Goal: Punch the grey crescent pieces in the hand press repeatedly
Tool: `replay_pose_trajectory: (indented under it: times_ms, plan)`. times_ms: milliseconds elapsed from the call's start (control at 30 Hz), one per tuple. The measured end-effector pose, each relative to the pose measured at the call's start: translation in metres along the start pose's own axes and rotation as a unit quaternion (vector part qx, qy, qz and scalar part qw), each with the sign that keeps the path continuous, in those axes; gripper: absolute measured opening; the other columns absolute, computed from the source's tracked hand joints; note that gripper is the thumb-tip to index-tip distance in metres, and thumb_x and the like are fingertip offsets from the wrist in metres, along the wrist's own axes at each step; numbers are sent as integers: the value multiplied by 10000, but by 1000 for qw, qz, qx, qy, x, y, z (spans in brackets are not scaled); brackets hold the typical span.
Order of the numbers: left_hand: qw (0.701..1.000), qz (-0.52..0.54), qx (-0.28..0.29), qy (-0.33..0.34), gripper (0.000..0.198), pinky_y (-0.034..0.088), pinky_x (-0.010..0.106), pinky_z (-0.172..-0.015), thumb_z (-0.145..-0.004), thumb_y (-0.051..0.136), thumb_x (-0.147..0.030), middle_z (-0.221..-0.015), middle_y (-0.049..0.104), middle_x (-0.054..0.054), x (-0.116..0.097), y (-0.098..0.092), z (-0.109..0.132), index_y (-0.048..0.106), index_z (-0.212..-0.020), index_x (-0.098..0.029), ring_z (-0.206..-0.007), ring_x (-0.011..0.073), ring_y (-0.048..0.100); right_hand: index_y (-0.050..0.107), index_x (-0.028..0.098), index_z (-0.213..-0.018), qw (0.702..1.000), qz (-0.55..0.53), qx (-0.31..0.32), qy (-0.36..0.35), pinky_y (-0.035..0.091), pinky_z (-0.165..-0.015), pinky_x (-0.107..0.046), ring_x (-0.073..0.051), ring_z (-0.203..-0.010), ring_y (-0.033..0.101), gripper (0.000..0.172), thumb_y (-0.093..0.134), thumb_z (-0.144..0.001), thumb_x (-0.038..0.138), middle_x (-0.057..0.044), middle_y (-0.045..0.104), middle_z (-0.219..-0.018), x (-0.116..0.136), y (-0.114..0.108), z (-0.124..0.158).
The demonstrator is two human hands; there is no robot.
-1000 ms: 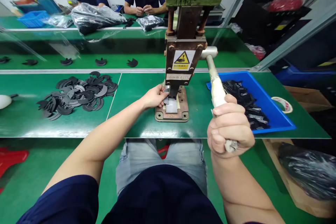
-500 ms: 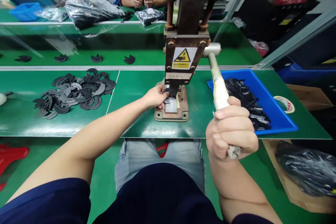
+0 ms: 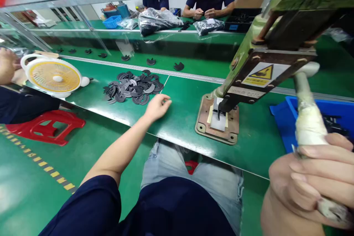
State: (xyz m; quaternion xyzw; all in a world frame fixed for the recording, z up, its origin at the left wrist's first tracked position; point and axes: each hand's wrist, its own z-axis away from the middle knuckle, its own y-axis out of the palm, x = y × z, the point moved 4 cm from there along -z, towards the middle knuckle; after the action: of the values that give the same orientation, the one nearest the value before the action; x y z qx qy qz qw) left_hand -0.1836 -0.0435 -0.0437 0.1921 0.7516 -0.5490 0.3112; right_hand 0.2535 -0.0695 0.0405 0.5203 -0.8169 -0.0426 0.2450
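Note:
My right hand (image 3: pixel 312 180) is wrapped round the taped lever handle (image 3: pixel 309 118) of a hand press (image 3: pixel 257 73). My left hand (image 3: pixel 158 107) hovers over the green bench, fingers apart and nothing visible in them. It is just right of a pile of dark crescent-shaped pieces (image 3: pixel 132 87), not touching them. On the press base (image 3: pixel 203 118) lies a shiny metal plate (image 3: pixel 218 123). A small dark curved part (image 3: pixel 219 112) shows on it under the press head; its exact shape is hard to make out.
A blue bin (image 3: pixel 284 118) of black parts stands right of the press. To the left are a white and yellow fan (image 3: pixel 55 75) and a red stool (image 3: pixel 49 127). Crescent pieces (image 3: pixel 151 61) lie in a row behind the bench rail. Co-workers sit across and at far left.
My left hand has left the press base and moved left towards the crescent pile. My view has turned left. The right hand keeps its grip on the lever handle.

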Motion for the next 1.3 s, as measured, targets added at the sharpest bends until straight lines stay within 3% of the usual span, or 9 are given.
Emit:
replay_pose_trajectory:
  times_ms: [100, 233, 400, 533, 767, 933, 1067, 1167, 1300]
  plan:
    - [974, -221, -45, -16, 366, 503, 447, -1095, -994, 673, -349, -1338, 715, 176, 55, -53, -32, 734, -1290, -142, -1224, 322, 662, 147, 184, -577, 985, -83, 12, -148, 606, -797, -452, -99, -530, 536, 723, 704, -831, 568, 53, 220, -443, 8, 5, 2]
    - [928, -365, 71, 32, 563, 444, 493, -1153, -965, 657, -387, -1495, 673, 151, 81, -75, -67, 650, -1492, -188, -1374, 382, 576, 184, 189, -567, 988, -82, 36, -126, 614, -840, -471, -106, -584, 605, 688, 723, -843, 515, 59, 317, -459, 15, 10, -4]
    - [880, -444, 141, 87, 612, 435, 492, -1143, -933, 610, -332, -1431, 696, 210, 83, -66, -85, 640, -1510, -129, -1334, 386, 606, 307, 196, -537, 988, -75, 99, -95, 629, -889, -515, -127, -633, 670, 623, 777, -798, 513, 55, 526, -503, 30, 11, -12]
    - [881, -435, 154, 106, 580, 450, 490, -1130, -918, 572, -253, -1356, 728, 251, 84, -65, -88, 680, -1456, -67, -1271, 387, 668, 307, 194, -518, 991, -76, 82, -70, 633, -916, -521, -122, -641, 666, 645, 795, -786, 518, 61, 540, -506, 34, 12, -13]
    - [909, -385, 106, 122, 447, 495, 454, -1079, -1022, 511, -337, -1270, 778, 198, 76, -83, -74, 781, -1307, -122, -1203, 343, 709, 356, 211, -528, 993, -9, 109, -31, 636, -951, -508, -121, -651, 676, 672, 777, -811, 652, 61, 544, -505, 39, 8, -11]
    - [932, -334, 16, 142, 416, 504, 462, -1029, -1034, 550, -456, -1229, 752, 175, 43, -84, -51, 827, -1216, -205, -1194, 350, 681, 456, 225, -576, 986, -19, 165, -22, 608, -1036, -548, -140, -786, 714, 519, 752, -883, 521, 43, 599, -607, 46, 5, -12]
    - [970, -189, -38, 149, 382, 537, 397, -971, -1051, 574, -468, -1160, 796, 106, -2, -65, -26, 776, -1291, -250, -1101, 291, 739, 480, 219, -615, 982, -38, 185, -29, 568, -1098, -565, -141, -856, 708, 452, 717, -920, 455, 34, 598, -654, 51, 8, -12]
    - [990, 23, 36, 133, 353, 585, 328, -821, -1049, 600, -495, -979, 800, 61, -39, -24, -9, 752, -1223, -229, -859, 209, 765, 478, 219, -627, 983, -36, 175, -27, 559, -1104, -543, -125, -868, 697, 442, 699, -933, 449, 43, 582, -659, 52, 9, -11]
    - [945, 296, 139, 18, 393, 559, 248, -616, -911, 817, -499, -752, 705, -17, -76, 45, 2, 622, -1104, -218, -634, 145, 712, 455, 214, -618, 982, -35, 186, -25, 558, -1114, -557, -135, -878, 701, 450, 703, -925, 430, 40, 582, -658, 53, 8, -11]
